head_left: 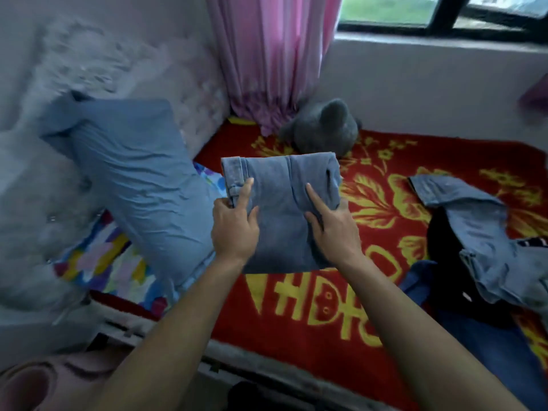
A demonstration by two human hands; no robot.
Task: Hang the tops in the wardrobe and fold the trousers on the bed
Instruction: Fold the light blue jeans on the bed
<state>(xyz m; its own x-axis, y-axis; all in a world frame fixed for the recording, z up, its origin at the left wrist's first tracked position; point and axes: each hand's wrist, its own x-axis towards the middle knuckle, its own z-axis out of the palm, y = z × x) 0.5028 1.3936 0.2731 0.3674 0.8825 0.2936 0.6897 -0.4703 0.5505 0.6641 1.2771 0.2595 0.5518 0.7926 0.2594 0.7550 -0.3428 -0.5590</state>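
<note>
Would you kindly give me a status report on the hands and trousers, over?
Left hand and right hand gripping folded jeans above the red blanket. Unfolded jeans heaped right side. Blue pillow close on left.

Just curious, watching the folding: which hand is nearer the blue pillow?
Left. The left hand grips the folded jeans at the edge beside the blue pillow; the right hand holds the side away from it.

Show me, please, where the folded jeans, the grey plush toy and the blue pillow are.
folded jeans (281, 188), head view, middle of the top denim layer.
grey plush toy (321, 129), head view, middle of its body.
blue pillow (133, 173), head view, centre of its cover.
</note>
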